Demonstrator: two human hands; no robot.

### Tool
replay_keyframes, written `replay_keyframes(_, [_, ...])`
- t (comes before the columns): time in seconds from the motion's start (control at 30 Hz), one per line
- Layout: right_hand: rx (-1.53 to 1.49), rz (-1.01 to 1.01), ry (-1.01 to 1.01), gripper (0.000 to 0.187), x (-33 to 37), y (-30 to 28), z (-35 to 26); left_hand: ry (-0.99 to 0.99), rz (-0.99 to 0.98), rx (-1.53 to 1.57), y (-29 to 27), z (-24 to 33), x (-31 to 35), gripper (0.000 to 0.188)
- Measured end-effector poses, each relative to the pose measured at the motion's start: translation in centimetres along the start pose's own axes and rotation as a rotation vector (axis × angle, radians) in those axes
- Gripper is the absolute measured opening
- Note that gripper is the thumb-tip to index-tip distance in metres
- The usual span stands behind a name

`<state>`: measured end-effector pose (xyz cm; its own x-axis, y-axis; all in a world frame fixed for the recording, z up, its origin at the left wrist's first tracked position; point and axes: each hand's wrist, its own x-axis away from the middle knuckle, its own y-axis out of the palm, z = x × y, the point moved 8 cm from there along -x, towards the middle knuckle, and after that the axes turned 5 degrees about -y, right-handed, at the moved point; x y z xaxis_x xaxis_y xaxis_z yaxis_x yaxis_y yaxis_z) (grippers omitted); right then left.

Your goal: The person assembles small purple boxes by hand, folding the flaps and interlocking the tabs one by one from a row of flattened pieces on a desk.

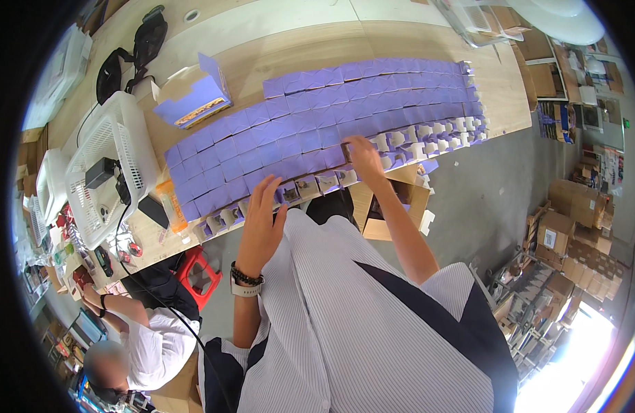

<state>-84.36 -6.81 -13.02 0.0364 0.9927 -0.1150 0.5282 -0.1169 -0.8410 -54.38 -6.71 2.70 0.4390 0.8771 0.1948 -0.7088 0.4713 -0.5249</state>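
Note:
Rows of small purple boxes (317, 124) cover a long wooden table (310, 48); the rows nearest me stand with white flaps up (427, 138). My left hand (261, 221), with a bead bracelet and a white wristband, hovers flat with fingers spread just above the front row. My right hand (366, 158) reaches further in and pinches a small dark item (346, 151) at an open box in the front rows.
A larger open purple carton (194, 96) lies at the table's left. A white plastic basket (114, 165) holds a black device. A cardboard box (400, 199) sits below the table edge. Another person (138, 337) sits at lower left beside a red stool (200, 272). Stacked cartons (572, 227) stand right.

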Motion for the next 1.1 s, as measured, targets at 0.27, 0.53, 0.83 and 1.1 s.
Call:
replay_keyframes(0.27, [0.282,-0.095,-0.049,0.023,-0.8,-1.0,3.1,0.053,-0.048,-0.027,1.4,1.1,-1.3,0.05])
replay_keyframes(0.53, [0.252,-0.297,-0.074,0.022,-1.1,-1.0,3.8,0.074,-0.097,-0.042,2.3,2.4,-1.8,0.046])
replay_keyframes(0.83, [0.222,0.051,-0.31,0.024,-2.7,-8.1,-0.9,0.155,-0.119,0.063,3.6,3.0,-2.3,0.046])
replay_keyframes(1.1, [0.104,0.112,-0.496,0.027,-3.2,-16.8,-22.6,0.018,-0.059,0.407,2.8,4.5,-6.1,0.054])
